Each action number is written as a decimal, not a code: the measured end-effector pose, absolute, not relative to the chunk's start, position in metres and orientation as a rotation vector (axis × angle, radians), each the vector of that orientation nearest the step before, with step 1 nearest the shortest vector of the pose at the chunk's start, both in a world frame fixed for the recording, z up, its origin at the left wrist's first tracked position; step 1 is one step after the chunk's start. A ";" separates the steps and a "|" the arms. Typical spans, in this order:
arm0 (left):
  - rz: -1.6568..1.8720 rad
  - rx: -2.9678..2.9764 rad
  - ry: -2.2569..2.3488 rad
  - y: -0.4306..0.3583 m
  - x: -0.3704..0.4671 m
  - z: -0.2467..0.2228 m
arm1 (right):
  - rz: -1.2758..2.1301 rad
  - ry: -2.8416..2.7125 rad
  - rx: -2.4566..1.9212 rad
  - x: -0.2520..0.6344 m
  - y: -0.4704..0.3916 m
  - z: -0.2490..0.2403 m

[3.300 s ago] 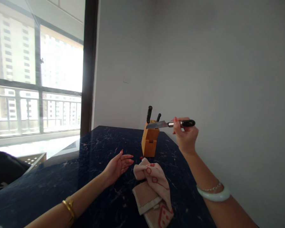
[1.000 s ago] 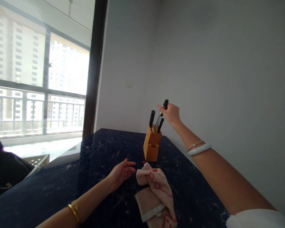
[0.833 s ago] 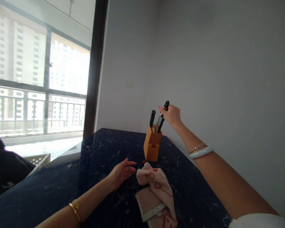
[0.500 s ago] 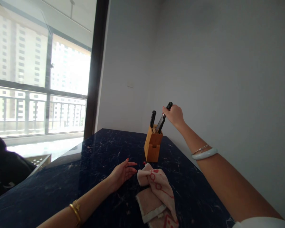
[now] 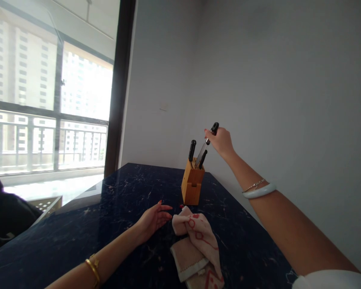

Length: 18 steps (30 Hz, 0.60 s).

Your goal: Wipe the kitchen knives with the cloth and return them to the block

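Note:
My right hand point(image 5: 222, 141) grips the black handle of a kitchen knife point(image 5: 202, 151), whose blade is partly out of the wooden knife block point(image 5: 191, 188) and tilts up to the right. Two other black-handled knives stand in the block: one knife point(image 5: 192, 150) at the left and a smaller knife point(image 5: 203, 159) at the right. My left hand point(image 5: 153, 220) rests on the dark table with its fingers apart, holding nothing. Just right of it lies a crumpled pinkish towel point(image 5: 198, 241) with red patterns, in front of the block.
The dark blue marbled table point(image 5: 132, 188) reaches back to the grey wall point(image 5: 273, 80). A small red object point(image 5: 181, 206) lies between block and towel. At the left are a large window point(image 5: 48, 100) and a black item point(image 5: 6, 212) beside the table.
My right hand has drawn the knife slightly higher, so more of its blade shows above the block. My left hand stays in the same place by the towel.

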<state>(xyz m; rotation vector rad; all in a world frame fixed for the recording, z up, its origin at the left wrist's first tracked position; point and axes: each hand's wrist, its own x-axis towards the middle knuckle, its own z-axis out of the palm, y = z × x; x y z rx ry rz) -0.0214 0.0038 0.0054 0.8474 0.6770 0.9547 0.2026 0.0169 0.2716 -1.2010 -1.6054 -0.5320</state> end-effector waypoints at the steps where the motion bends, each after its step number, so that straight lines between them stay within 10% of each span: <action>1: 0.954 0.847 0.675 0.004 -0.021 0.005 | -0.548 -1.586 -1.192 0.203 0.014 0.275; 18: 0.955 0.862 0.678 0.002 -0.021 0.006 | -0.738 -1.527 -1.234 0.219 -0.003 0.287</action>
